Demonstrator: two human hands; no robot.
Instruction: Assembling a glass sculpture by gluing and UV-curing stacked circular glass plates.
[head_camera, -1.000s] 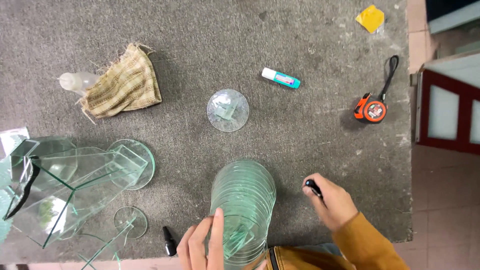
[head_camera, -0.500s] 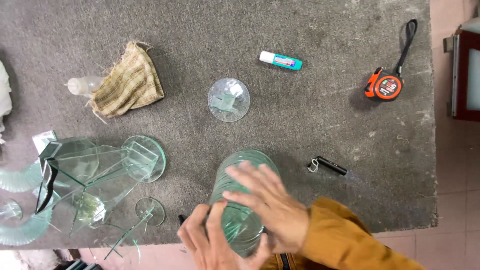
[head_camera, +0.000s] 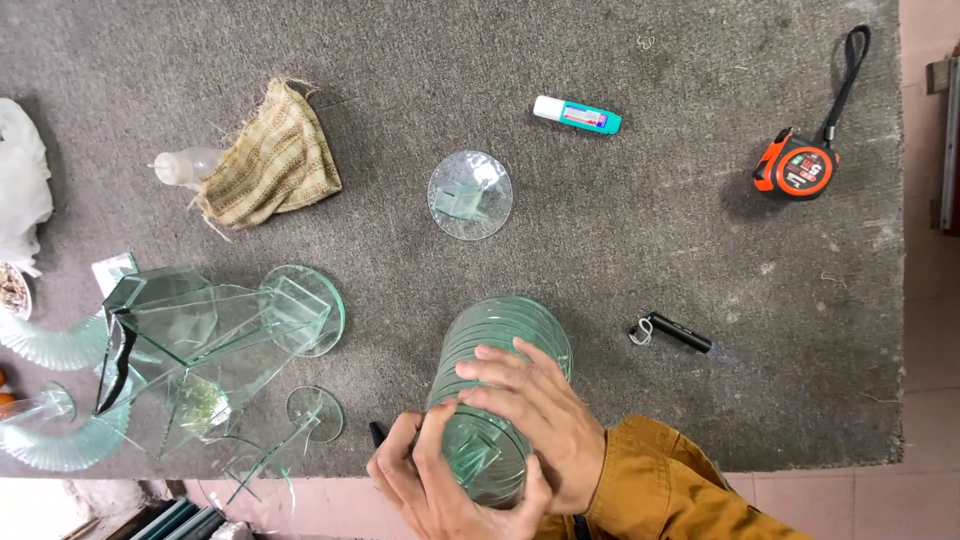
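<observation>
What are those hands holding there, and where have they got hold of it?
Both hands grip a stack of round glass discs lying on its side. The left hand cups its near end from the left; the right hand lies over its top and right side.

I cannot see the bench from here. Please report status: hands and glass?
Left hand and right hand both gripping the stack of round glass discs. Black pen-like tool lies apart, right. Nothing blocking.

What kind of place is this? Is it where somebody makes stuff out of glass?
Probably a glass craft workbench: a stack of glass discs, a glued glass model and a tape measure lie on a grey carpeted table.
</observation>
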